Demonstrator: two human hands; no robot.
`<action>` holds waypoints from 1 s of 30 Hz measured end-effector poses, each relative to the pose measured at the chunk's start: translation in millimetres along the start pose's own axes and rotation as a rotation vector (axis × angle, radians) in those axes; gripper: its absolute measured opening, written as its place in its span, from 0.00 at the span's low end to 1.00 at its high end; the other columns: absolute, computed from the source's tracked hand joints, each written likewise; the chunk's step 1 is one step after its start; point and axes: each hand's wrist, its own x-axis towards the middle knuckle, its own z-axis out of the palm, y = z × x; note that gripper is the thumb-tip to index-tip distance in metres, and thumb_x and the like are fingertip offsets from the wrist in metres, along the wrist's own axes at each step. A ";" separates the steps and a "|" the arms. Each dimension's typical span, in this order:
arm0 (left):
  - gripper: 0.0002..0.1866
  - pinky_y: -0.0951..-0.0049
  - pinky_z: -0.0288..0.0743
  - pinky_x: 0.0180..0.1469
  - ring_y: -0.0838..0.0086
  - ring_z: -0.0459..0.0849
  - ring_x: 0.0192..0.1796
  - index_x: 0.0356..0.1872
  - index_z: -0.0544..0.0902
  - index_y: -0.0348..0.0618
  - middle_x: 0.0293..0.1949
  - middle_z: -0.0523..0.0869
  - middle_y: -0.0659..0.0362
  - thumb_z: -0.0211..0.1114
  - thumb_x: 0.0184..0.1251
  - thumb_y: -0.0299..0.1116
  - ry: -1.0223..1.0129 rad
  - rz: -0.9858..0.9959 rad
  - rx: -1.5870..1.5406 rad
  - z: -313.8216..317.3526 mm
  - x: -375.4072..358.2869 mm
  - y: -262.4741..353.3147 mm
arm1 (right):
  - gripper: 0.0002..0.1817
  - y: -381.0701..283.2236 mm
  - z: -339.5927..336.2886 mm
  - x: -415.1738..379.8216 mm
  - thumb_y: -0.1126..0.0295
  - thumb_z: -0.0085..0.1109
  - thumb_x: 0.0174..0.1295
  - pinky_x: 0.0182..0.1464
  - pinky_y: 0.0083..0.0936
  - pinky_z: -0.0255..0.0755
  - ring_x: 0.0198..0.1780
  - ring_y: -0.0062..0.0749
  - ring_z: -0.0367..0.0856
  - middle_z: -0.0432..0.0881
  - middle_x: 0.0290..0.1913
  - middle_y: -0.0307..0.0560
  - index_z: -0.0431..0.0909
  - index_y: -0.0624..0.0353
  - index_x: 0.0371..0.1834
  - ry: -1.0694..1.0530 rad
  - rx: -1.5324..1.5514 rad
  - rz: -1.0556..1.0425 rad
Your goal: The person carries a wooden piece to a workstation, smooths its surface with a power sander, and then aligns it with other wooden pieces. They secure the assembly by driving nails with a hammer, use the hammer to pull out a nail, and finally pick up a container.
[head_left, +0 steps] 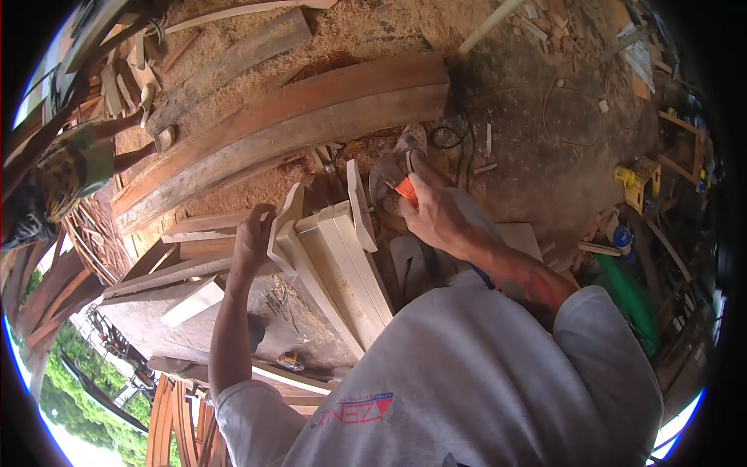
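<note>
A pale wooden frame (340, 245) of long narrow boards with angled end pieces stands in front of my body. My left hand (253, 233) is closed at its left end piece (286, 218), the fingers curled by the wood's edge. On the other side, my right hand (433, 204) is wrapped round an orange-handled tool (405, 189), held just right of the frame. The working end of this tool is hard to make out against the dark ground. A thin metal pin (370, 209) sticks out of the right end piece.
Large curved timbers (334, 97) lie ahead on sawdust. A workbench (163, 319) with loose boards and a tape measure (290, 360) is at left. Another person (70, 171) stands at far left. A yellow tool (642, 183) and wood scraps (548, 27) lie at right.
</note>
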 end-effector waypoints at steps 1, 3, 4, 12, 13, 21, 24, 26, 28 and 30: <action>0.09 0.58 0.77 0.37 0.46 0.88 0.40 0.50 0.79 0.41 0.30 0.86 0.38 0.60 0.75 0.32 0.003 -0.003 0.001 -0.2 0.2 -2.6 | 0.08 -1.8 -4.3 3.1 0.71 0.58 0.55 0.49 0.33 0.72 0.47 0.47 0.77 0.76 0.44 0.65 0.79 0.64 0.35 -0.034 0.083 0.087; 0.09 0.59 0.78 0.39 0.46 0.88 0.41 0.49 0.80 0.40 0.32 0.86 0.39 0.61 0.73 0.32 -0.052 -0.059 -0.047 0.7 0.5 -10.3 | 0.09 -3.5 1.8 5.0 0.72 0.58 0.55 0.66 0.36 0.71 0.65 0.59 0.74 0.73 0.57 0.82 0.79 0.66 0.35 -0.064 0.168 0.174; 0.09 0.59 0.78 0.39 0.46 0.88 0.41 0.49 0.80 0.40 0.32 0.86 0.39 0.61 0.73 0.32 -0.051 -0.061 -0.046 0.2 1.2 -12.9 | 0.09 -2.9 14.1 4.6 0.73 0.58 0.56 0.66 0.37 0.70 0.65 0.60 0.73 0.73 0.57 0.81 0.78 0.68 0.36 -0.068 0.208 0.191; 0.11 0.58 0.78 0.44 0.46 0.86 0.47 0.48 0.81 0.39 0.39 0.86 0.41 0.62 0.71 0.33 -0.093 0.026 -0.024 -5.7 2.6 1.2 | 0.21 0.1 -28.2 13.0 0.74 0.62 0.59 0.68 0.41 0.68 0.66 0.68 0.70 0.70 0.61 0.81 0.70 0.77 0.51 0.074 0.915 0.550; 0.11 0.58 0.78 0.44 0.46 0.86 0.47 0.48 0.81 0.39 0.39 0.86 0.41 0.62 0.71 0.33 -0.093 0.019 -0.025 -4.4 1.2 -0.6 | 0.20 -0.7 -27.4 13.9 0.74 0.61 0.59 0.68 0.43 0.68 0.65 0.69 0.70 0.69 0.62 0.82 0.70 0.77 0.50 0.121 0.894 0.543; 0.11 0.55 0.78 0.43 0.44 0.86 0.47 0.49 0.81 0.38 0.38 0.86 0.39 0.60 0.74 0.33 -0.061 0.011 -0.035 0.6 2.3 -7.8 | 0.17 -9.6 -40.0 14.9 0.67 0.61 0.64 0.36 0.39 0.74 0.31 0.52 0.83 0.81 0.27 0.60 0.71 0.70 0.47 0.199 0.806 0.447; 0.11 0.54 0.77 0.43 0.43 0.85 0.47 0.49 0.80 0.38 0.38 0.86 0.38 0.60 0.73 0.33 -0.072 -0.023 -0.069 0.2 1.2 -3.8 | 0.19 -10.0 -40.9 17.8 0.66 0.61 0.64 0.36 0.40 0.75 0.32 0.52 0.84 0.81 0.26 0.60 0.71 0.70 0.51 0.068 0.871 0.521; 0.11 0.54 0.77 0.44 0.42 0.85 0.47 0.49 0.80 0.37 0.38 0.86 0.38 0.60 0.73 0.33 -0.078 -0.003 -0.057 -0.3 2.6 -4.4 | 0.18 -10.3 -33.1 17.0 0.67 0.61 0.64 0.37 0.42 0.75 0.33 0.55 0.84 0.80 0.26 0.62 0.71 0.69 0.50 0.166 0.791 0.469; 0.11 0.54 0.77 0.44 0.42 0.85 0.47 0.49 0.80 0.37 0.38 0.86 0.38 0.60 0.73 0.33 -0.083 0.020 -0.043 -0.6 2.8 -2.8 | 0.20 -5.5 -26.3 14.8 0.70 0.60 0.63 0.42 0.44 0.75 0.40 0.63 0.82 0.79 0.35 0.70 0.70 0.71 0.54 0.169 0.948 0.463; 0.11 0.54 0.77 0.45 0.42 0.85 0.47 0.49 0.80 0.37 0.38 0.86 0.38 0.60 0.73 0.33 -0.071 0.002 -0.021 -0.9 2.8 0.9 | 0.23 -3.4 -26.2 17.8 0.72 0.59 0.62 0.46 0.45 0.75 0.47 0.70 0.80 0.78 0.45 0.78 0.69 0.74 0.58 0.178 1.105 0.461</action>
